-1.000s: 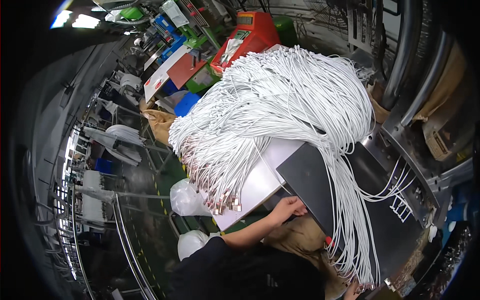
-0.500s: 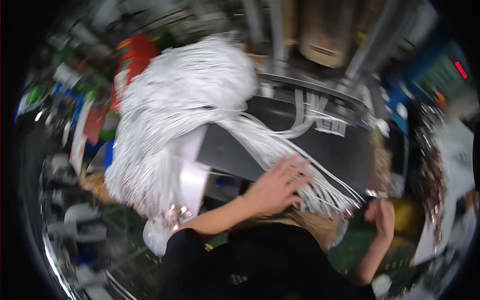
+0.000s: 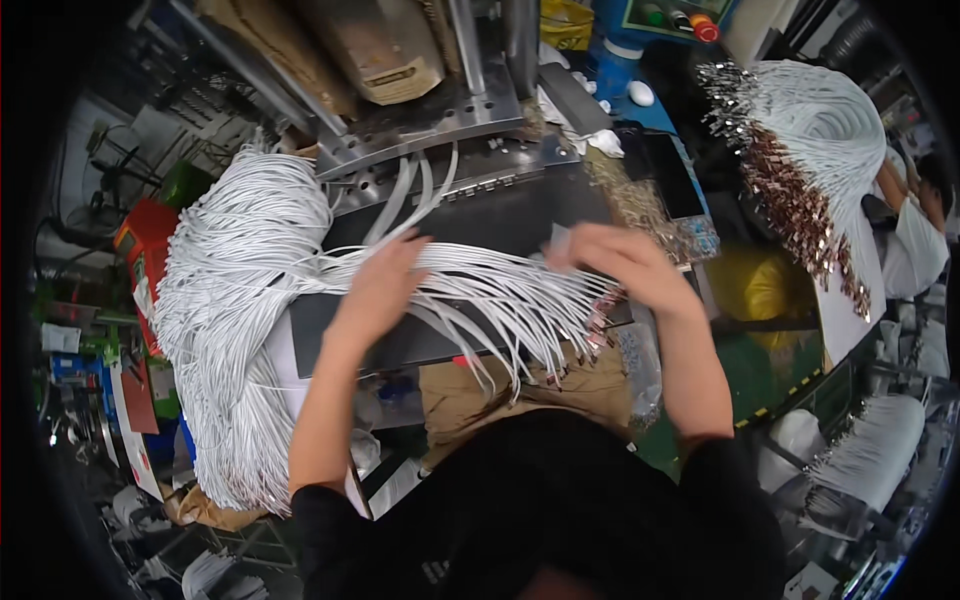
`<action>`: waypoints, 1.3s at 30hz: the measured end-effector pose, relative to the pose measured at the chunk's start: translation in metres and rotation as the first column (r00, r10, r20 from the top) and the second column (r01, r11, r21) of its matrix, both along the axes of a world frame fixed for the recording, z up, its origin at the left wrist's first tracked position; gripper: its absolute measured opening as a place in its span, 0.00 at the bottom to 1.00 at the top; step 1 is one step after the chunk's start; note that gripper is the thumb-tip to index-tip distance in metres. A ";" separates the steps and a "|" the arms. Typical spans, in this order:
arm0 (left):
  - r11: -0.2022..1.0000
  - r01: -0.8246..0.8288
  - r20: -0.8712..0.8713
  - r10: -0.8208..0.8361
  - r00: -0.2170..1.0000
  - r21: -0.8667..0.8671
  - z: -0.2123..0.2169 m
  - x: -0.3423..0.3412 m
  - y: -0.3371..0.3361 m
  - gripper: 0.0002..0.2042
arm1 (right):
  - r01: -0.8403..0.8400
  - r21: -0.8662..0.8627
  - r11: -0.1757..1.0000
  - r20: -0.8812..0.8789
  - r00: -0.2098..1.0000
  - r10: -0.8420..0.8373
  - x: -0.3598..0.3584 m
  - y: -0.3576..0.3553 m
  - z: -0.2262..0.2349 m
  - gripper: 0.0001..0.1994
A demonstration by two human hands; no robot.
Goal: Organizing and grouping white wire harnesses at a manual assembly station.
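A fan of white cables (image 3: 500, 270) lies across the dark metal plate (image 3: 480, 215), its coppery terminal ends hanging over the near edge at the right. My left hand (image 3: 385, 285) rests on the cables near where they leave the big bundle, its slightly blurred fingers stretched out and apart. Above the cables' right end is my right hand (image 3: 630, 262), its fingers bent and smeared by motion. A pale blur shows at its fingertips; whether it holds anything is not clear. To the left, a large heap of white cables (image 3: 240, 240) droops over a white board.
A metal press with posts (image 3: 430, 125) stands behind the plate. Small loose metal parts (image 3: 630, 195) lie at its right. A red box (image 3: 145, 250) sits at the left. Another cable bundle (image 3: 820, 120) with copper ends hangs at the right, near another person (image 3: 915, 235).
The view has turned, shifting the press leftward. My right hand has come up from beside the table to over the cable ends. My left hand has moved left along the cables.
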State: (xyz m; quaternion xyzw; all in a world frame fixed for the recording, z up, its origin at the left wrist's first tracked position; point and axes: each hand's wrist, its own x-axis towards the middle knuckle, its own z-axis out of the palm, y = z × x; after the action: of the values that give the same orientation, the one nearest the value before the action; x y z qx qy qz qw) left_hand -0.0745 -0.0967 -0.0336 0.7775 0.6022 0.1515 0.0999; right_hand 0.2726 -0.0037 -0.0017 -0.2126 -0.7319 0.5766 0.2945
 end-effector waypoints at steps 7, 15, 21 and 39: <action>0.998 -0.013 -0.018 0.011 1.000 -0.068 0.042 -0.040 0.008 0.13 | 0.682 -0.482 0.550 0.547 0.725 -0.419 0.213 -0.103 -0.217 0.14; 0.960 -0.129 0.108 0.160 0.981 -0.249 0.046 0.024 0.008 0.15 | 0.799 0.367 0.477 0.061 0.491 -0.869 0.084 -0.103 -0.111 0.14; 0.984 0.080 0.327 -0.023 0.945 -0.162 0.054 0.065 0.020 0.12 | 0.279 0.729 0.625 0.094 0.864 -0.495 -0.073 -0.043 0.006 0.36; 0.986 -0.110 0.311 0.144 0.939 -0.122 0.007 -0.001 0.017 0.10 | -0.053 0.709 0.703 0.543 0.677 -0.497 -0.038 0.033 -0.013 0.13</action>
State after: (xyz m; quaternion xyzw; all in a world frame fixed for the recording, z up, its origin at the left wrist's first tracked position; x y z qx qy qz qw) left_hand -0.0754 -0.0797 -0.0261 0.6960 0.6340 0.2501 0.2260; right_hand 0.2346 0.0289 -0.0146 -0.3875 -0.9081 0.1004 0.1227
